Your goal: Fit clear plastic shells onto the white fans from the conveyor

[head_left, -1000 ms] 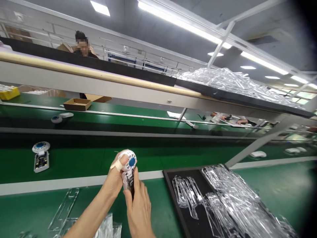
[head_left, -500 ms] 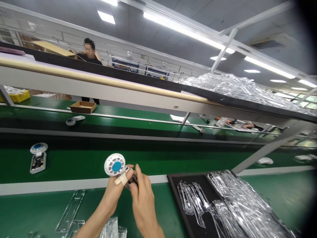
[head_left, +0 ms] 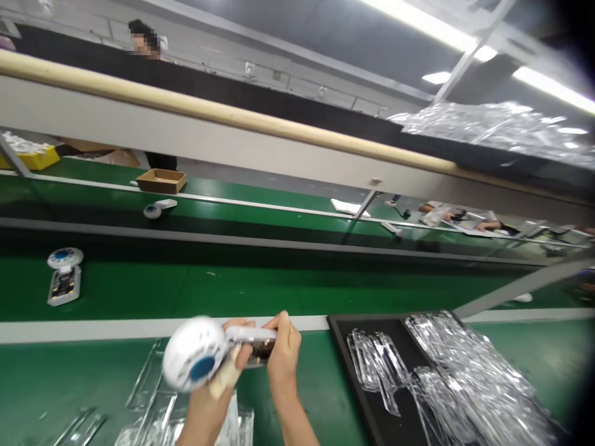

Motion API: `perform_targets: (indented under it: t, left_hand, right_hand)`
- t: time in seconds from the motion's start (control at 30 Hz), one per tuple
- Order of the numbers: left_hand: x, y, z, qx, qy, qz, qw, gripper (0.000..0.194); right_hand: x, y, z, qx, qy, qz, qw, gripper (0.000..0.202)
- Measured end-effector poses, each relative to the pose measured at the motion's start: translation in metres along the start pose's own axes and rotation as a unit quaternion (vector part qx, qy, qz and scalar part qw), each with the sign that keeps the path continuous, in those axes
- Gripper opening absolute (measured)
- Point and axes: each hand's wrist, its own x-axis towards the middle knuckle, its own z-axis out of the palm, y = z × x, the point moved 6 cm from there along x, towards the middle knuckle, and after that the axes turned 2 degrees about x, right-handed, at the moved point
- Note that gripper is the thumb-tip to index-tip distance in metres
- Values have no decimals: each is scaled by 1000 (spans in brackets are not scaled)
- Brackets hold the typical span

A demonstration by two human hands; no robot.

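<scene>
My left hand [head_left: 214,390] was closed around the neck of a white device [head_left: 198,341], the wrapped thumb across its front and the fingers behind. My right hand [head_left: 284,356] was closed on the far end of its handle [head_left: 246,333], fingertips over the edge. The device lay almost level between my two palms, its round head, blurred, sticking out left of my grip with the blue disc [head_left: 202,368] facing me, and the dark board [head_left: 261,352] showing in the handle.

Below, my left forearm partly hid loose clear plastic pieces [head_left: 151,399] on the green worktop [head_left: 41,365]. Just beyond my hands ran a pale strip [head_left: 116,330], then a green belt [head_left: 260,291], where a second device [head_left: 65,275] lay well to the left, its handle showing a board too. A slanted post [head_left: 525,285] stood across the belt on the right. Higher up, a shelf [head_left: 232,139] cut across my view, hiding most of a person [head_left: 145,38] behind it.

Near my right hand, a black tray [head_left: 344,371] held a small group of clear pieces [head_left: 374,359] and a larger pile at its right. Across the belt stood a cardboard box [head_left: 162,181] and a yellow bin [head_left: 41,159] full of white parts [head_left: 23,144].
</scene>
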Motion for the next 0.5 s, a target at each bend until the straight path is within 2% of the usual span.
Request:
perform_targets:
  t: [0.07, 0.13, 0.17, 0.27, 0.33, 0.4, 0.43, 0.5]
  left_hand:
    - [29, 3, -3, 51, -5, 17, 999, 50]
    - [70, 1, -11, 101, -7, -19, 995, 46]
    - [94, 2, -20, 113, 12, -26, 993, 43]
    - [159, 13, -58, 169, 86, -20, 982, 31]
    - [184, 25, -91, 221, 136, -7, 966, 25]
    - [186, 38, -126, 279, 177, 12, 944, 26]
    - [178, 44, -144, 307, 191, 25, 932, 29]
    - [144, 54, -177, 360, 204, 50, 909, 34]
  right_hand:
    - [11, 20, 17, -66, -53, 32, 996, 52]
    - [16, 38, 33, -104, -115, 49, 987, 47]
    - [15, 46, 37, -109, -139, 52, 983, 44]
    - [-6, 67, 37, -152, -209, 45, 965, 39]
    - [-31, 84, 28, -218, -267, 31, 938, 35]
    - [-58, 103, 15, -290, -299, 17, 909, 33]
    - [-70, 111, 7, -317, -300, 14, 900, 33]
    - [-88, 121, -3, -353, -289, 0, 890, 37]
